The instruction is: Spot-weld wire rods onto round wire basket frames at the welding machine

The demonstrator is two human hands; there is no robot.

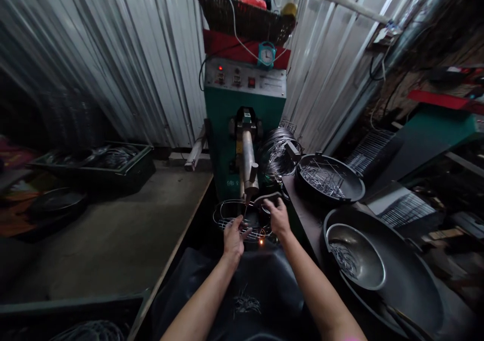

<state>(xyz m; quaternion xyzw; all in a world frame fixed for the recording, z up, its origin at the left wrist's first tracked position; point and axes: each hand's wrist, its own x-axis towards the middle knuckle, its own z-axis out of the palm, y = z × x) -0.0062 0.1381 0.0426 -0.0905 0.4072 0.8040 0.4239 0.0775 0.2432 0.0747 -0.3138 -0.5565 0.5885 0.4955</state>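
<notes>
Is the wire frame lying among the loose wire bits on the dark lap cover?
No, the wire frame is at the machine, by the left hand, apart from the wire bits on the lap cover.

Green machine (223, 114) has pale Chinese characters (231, 183) down front, first one's 佛, next unclear; control panel (245, 82) labels too tiny.

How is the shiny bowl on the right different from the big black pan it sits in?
The shiny bowl is small; the black pan is much wider. The bowl is silvery, while the pan is dark and dull. The bowl holds small metal pieces; the pan holds the bowl. Both are round and open on top.
</notes>
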